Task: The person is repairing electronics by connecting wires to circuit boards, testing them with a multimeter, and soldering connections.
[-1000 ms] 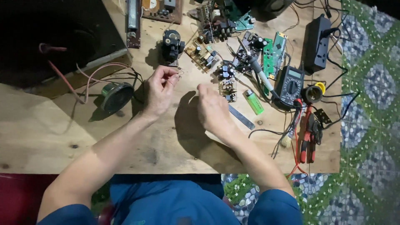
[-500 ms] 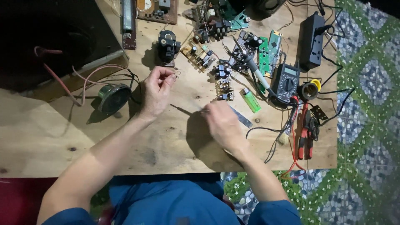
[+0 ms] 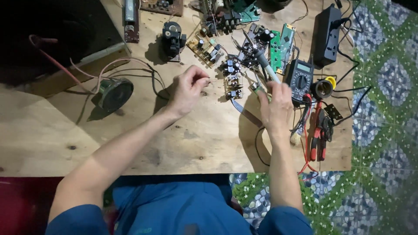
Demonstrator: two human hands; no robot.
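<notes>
- L hand (image 3: 187,89) pinched shut on small part, too tiny to ID, at bench (image 3: 196,143) centre.
- R hand (image 3: 276,106) at 3 o'clock grips soldering iron (image 3: 261,58), tip toward 12.
- Small circuit board (image 3: 233,78) between hands; no joint begun, judging by gap.

Soldering iron (image 3: 261,58), grey handle, tilted over boards; thin wire (image 3: 208,79) pinched near small board.
</notes>
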